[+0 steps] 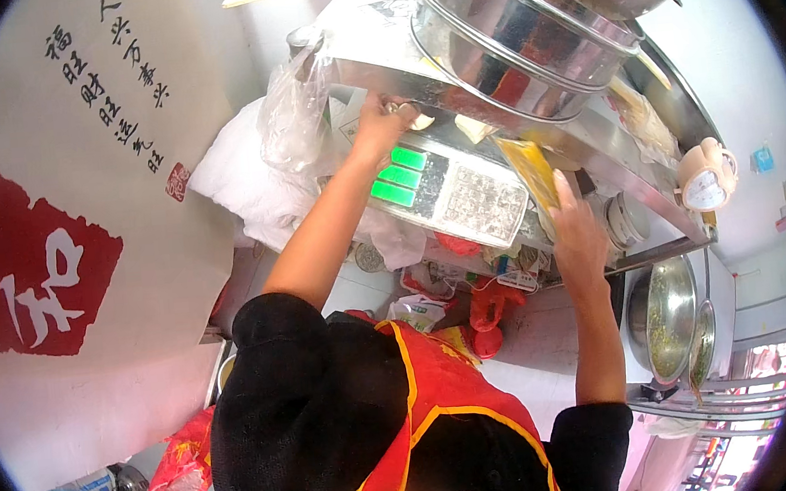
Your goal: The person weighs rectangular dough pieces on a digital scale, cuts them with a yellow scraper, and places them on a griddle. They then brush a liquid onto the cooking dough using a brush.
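Observation:
Beyond the green-lit displays of a digital scale, my left hand is closed on a small pale piece that looks like dough. Another pale piece lies beside its fingertips. To the right, my right hand grips a flat yellowish tool, its far end reaching towards a folded pale piece at the edge of the metal shelf. I cannot tell whether the tool is a scraper or a wrapped blade. The scale's keypad looks dusted with white and lies between my hands.
Stacked steel steamers stand on the metal shelf ahead. A clear plastic bag and white sacking lie at the left. A steel bowl with food bits and a ladle are at the right.

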`<state>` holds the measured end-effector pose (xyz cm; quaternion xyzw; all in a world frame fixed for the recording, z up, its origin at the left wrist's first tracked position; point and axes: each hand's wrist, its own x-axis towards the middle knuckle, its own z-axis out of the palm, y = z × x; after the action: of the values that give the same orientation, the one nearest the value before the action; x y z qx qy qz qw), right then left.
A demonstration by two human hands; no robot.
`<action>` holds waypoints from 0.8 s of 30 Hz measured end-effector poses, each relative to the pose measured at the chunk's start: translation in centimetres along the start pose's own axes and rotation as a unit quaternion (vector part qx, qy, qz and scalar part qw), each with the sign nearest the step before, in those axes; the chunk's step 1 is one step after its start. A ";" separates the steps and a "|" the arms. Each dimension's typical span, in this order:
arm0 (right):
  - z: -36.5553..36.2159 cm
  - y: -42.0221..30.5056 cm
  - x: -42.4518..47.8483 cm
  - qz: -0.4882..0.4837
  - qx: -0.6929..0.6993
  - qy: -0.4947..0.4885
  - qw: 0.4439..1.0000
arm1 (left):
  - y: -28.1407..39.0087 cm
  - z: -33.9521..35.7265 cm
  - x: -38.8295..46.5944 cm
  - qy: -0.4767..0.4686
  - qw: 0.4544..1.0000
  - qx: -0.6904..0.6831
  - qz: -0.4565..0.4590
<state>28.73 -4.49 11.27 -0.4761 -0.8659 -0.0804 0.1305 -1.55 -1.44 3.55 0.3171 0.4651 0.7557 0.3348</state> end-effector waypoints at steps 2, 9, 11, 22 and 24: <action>0.3 -0.3 1.1 -0.023 -0.018 0.004 1.000 | -0.5 1.0 0.3 -0.044 0.994 0.098 -0.011; 2.9 -0.5 5.5 -0.185 -0.025 0.176 0.967 | -5.8 2.4 1.5 -0.077 0.971 0.208 0.090; 3.2 -0.8 6.5 -0.196 -0.021 0.183 0.963 | -7.1 2.5 2.1 -0.051 0.964 0.223 0.133; 3.2 -2.9 7.4 -0.196 -0.055 0.112 0.973 | -6.8 3.9 0.4 -0.108 0.874 0.439 0.177; 4.1 -3.1 7.3 -0.214 -0.075 0.170 0.959 | -6.5 4.2 -0.2 -0.076 0.880 0.430 0.189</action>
<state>21.71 0.80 9.56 -0.2670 -0.9041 -0.2511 0.2196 3.26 2.65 -0.96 0.5680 0.6484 0.5044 0.0505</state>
